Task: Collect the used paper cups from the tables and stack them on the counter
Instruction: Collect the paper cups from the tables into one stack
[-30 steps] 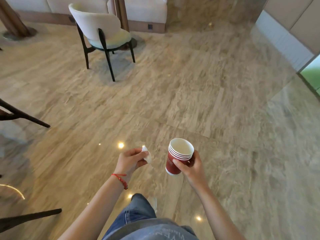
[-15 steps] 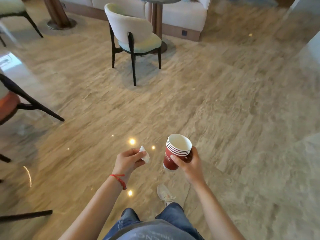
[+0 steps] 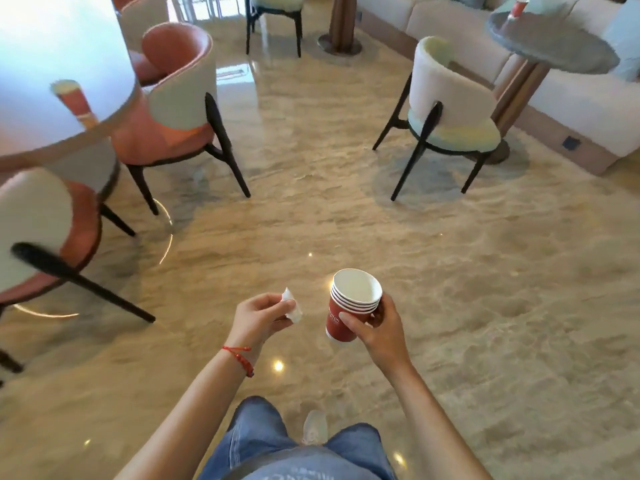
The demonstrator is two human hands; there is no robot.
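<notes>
1. Head view: they've swung round since a second ago, and two tables with leftover cups now show — a red cup (image 3: 74, 102) at ten o'clock on the glossy white table (image 3: 114, 109), another cup (image 3: 518, 8) at one o'clock on the grey round table (image 3: 568, 53). More collecting remains, I'd say.
2. Right hand (image 3: 375, 327) grips the nested red paper cups (image 3: 349, 306), their white rims ringed; left hand (image 3: 258, 317) pinches a crumpled white tissue (image 3: 292, 306).

Red cups (image 3: 346, 313) with white insides, white tissue (image 3: 292, 306), red bracelet (image 3: 240, 358), beige veined floor (image 3: 346, 168).
</notes>
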